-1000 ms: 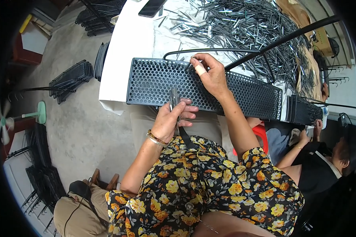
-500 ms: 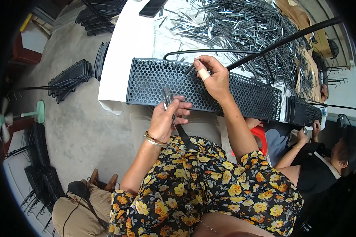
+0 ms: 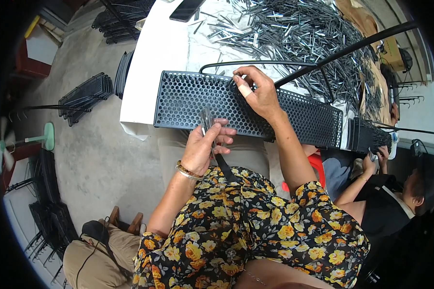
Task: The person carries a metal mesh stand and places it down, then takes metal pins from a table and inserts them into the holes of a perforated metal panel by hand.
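Note:
A long black perforated metal panel (image 3: 304, 113), shaped like a shallow basket, lies across the table edge in front of me. Its round holes run in rows, and small dark pieces stand along the upper edge at its left part. My left hand (image 3: 203, 140) is closed round a small bundle of thin dark strips (image 3: 207, 118), just over the panel's lower edge. With thumb and forefinger together, my right hand (image 3: 259, 96) pinches a thin dark strip at the panel's upper edge; most of that strip is hidden by the fingers.
A big heap of loose dark strips (image 3: 304, 33) covers the far right of the white-covered table (image 3: 147, 72). A phone (image 3: 186, 9) lies at the far edge. A black bent rod (image 3: 366, 45) crosses above. At right a co-worker's hands (image 3: 371, 164) work. Stacked racks (image 3: 87, 96) stand left.
My right hand has shifted slightly left and up, bringing the strip to the panel's upper edge. My left hand has barely moved and keeps the bundle.

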### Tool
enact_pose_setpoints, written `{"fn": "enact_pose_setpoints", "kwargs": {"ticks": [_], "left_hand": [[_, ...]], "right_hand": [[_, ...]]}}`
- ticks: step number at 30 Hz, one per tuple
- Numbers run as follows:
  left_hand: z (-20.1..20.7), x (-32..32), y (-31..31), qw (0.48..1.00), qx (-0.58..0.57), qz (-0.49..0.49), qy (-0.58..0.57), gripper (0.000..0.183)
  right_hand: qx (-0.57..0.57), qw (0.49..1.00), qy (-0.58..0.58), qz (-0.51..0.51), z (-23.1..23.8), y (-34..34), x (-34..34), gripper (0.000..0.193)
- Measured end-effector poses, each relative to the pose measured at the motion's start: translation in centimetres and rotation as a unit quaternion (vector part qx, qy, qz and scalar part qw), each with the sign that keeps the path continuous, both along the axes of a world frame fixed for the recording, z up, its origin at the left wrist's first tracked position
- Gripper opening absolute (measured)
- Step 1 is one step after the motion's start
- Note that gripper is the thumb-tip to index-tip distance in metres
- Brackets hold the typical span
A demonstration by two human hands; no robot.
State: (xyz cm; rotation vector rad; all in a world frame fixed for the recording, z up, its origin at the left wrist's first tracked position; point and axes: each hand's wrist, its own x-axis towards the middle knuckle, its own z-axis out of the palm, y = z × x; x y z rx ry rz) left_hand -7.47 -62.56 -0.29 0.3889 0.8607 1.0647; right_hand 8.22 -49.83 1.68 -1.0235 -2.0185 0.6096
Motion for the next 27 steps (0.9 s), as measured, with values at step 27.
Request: {"fn": "enact_pose_setpoints", "kwargs": {"ticks": [27], "left_hand": [[-0.1, -0.2, -0.1, 0.999, 0.007, -0.029, 0.013, 0.027]], "right_hand": [[0.017, 0.999, 0.021, -0.029, -1.6, -0.2, 0.0, 0.013]]}}
